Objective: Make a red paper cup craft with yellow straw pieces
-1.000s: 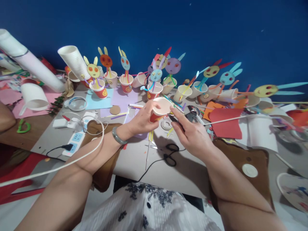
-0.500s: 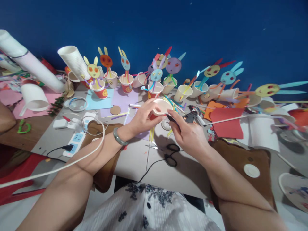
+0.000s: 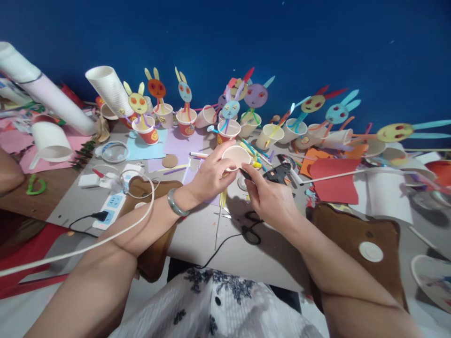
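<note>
A paper cup [image 3: 237,157] is gripped in my left hand [image 3: 213,174], its open top tilted toward me. My right hand [image 3: 269,191] is closed around a small dark tool [image 3: 247,174], whose tip meets the near side of the cup; the exact tool is mostly hidden by my fingers. Black-handled scissors [image 3: 251,234] lie on the table below my hands. A black glue gun [image 3: 278,173] rests just beyond my right hand. Behind the cup stands another cup with a blue rabbit face [image 3: 230,110].
More cups with paper rabbit figures [image 3: 256,96] line the back. Stacked cups [image 3: 110,87] lean at the left, near a power strip [image 3: 112,206] with a white cable crossing my left arm. Red paper [image 3: 334,180] and a brown cushion [image 3: 355,253] lie right. Another person's arm [image 3: 9,173] shows far left.
My right hand has shifted slightly left and down, bringing the dark tool against the cup's near side. The cup has tipped a little in my left hand.
</note>
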Tool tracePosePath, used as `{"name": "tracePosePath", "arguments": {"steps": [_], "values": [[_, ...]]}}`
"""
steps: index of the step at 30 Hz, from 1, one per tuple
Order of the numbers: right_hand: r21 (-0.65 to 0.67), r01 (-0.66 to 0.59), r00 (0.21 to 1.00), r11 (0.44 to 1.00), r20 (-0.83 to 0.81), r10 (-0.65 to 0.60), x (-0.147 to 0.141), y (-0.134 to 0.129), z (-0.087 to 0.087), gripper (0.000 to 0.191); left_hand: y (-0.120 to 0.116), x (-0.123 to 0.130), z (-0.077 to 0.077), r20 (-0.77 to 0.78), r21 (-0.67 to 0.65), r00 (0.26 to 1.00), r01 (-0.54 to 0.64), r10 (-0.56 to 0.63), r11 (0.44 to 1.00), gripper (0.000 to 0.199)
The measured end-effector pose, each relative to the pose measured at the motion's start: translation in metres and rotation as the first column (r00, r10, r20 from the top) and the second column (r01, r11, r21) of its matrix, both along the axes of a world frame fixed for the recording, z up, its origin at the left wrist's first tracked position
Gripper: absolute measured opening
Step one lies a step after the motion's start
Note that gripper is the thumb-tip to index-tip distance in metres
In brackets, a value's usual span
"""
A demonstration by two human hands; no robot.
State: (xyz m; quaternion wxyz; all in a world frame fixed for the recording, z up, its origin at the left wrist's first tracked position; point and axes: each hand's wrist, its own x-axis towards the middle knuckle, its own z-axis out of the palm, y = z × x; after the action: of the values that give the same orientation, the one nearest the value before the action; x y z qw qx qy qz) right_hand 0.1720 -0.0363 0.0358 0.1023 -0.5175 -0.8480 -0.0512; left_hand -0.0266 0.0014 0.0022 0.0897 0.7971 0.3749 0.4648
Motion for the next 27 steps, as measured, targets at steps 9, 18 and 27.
{"name": "tracePosePath", "arguments": {"steps": [9, 18, 27], "values": [[0.082, 0.043, 0.999, 0.996, 0.017, -0.045, -0.004, -0.005, -0.008, 0.048, -0.006, 0.007, -0.002, 0.04, 0.069, 0.999, -0.013, 0.01, 0.998, 0.028], [0.107, 0.038, 0.997, 0.994, -0.063, -0.032, -0.006, -0.002, -0.007, 0.048, -0.01, 0.009, 0.002, 0.022, 0.002, 0.999, -0.033, 0.033, 0.999, 0.034], [0.126, 0.063, 0.955, 0.99, -0.296, -0.023, -0.003, -0.001, -0.011, 0.054, -0.009, 0.004, 0.006, 0.029, 0.094, 0.998, -0.052, 0.049, 0.994, 0.028]]}}
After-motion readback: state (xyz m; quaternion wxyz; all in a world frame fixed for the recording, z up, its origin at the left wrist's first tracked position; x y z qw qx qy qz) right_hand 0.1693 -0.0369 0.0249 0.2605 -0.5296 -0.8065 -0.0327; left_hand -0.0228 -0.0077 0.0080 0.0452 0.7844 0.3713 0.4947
